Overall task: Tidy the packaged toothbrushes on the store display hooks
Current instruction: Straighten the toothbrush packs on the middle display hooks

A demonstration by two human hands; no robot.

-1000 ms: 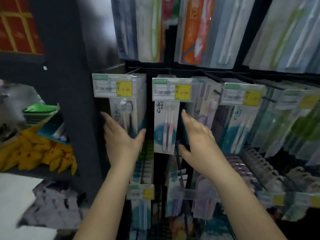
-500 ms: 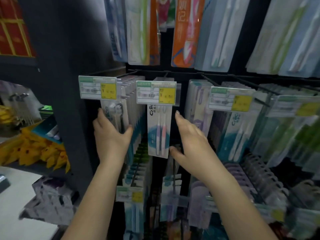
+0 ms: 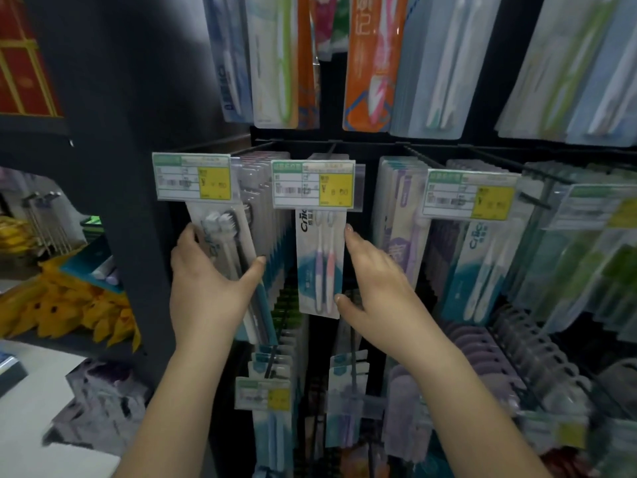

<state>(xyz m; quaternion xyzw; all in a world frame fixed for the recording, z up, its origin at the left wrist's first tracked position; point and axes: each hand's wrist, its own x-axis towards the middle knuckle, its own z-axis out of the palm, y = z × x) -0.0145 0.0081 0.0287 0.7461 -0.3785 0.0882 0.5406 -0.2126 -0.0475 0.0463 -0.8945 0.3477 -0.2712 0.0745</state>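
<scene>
At nine o'clock on the rack, the left hand (image 3: 210, 291) grips the front grey toothbrush pack (image 3: 229, 250) by its edges. The right hand (image 3: 375, 281), fingers spread, touches the pink-and-purple pack (image 3: 320, 260). Both look light, stiff-carded, slippery-fronted; best held by the side edges.

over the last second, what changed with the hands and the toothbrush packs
The left hand went from lying flat on the front grey-brush pack to gripping it, thumb round its right edge. The right hand closed in on the right edge of the pink-and-purple pack, fingers straight. Both packs remain hanging under their price tags.
</scene>
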